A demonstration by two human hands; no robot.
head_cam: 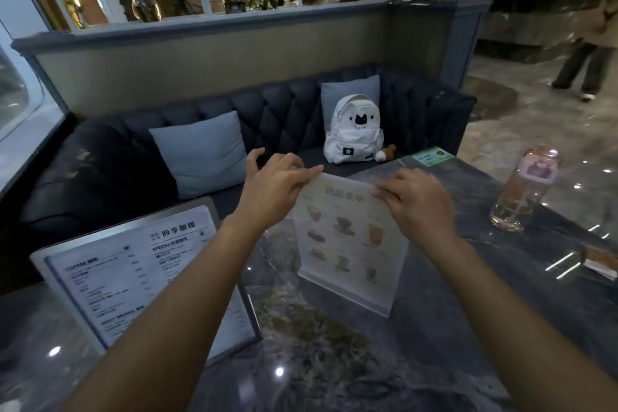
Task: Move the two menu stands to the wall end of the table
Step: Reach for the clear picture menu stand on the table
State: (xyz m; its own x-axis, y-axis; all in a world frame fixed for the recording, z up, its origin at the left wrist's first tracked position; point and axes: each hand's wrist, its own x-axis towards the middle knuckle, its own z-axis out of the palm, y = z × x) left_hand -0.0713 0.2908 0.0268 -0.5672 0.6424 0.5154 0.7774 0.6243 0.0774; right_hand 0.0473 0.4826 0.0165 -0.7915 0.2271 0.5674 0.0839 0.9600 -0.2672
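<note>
A clear acrylic menu stand (351, 244) with drink pictures stands upright in the middle of the dark marble table (334, 361). My left hand (274, 184) pinches its top left corner, thumb and one finger on the edge, other fingers spread. My right hand (418, 201) grips its top right corner. A second, larger menu stand (133, 274) with a grey frame and printed text leans at the table's left side, partly hidden by my left forearm.
A clear bottle with a pink lid (525, 191) stands at the table's right. A green card (433, 155) lies at the far edge, a napkin holder (600, 261) at the right edge. Behind is a dark sofa (117, 160) with a white backpack (354, 130). A person stands at the far right.
</note>
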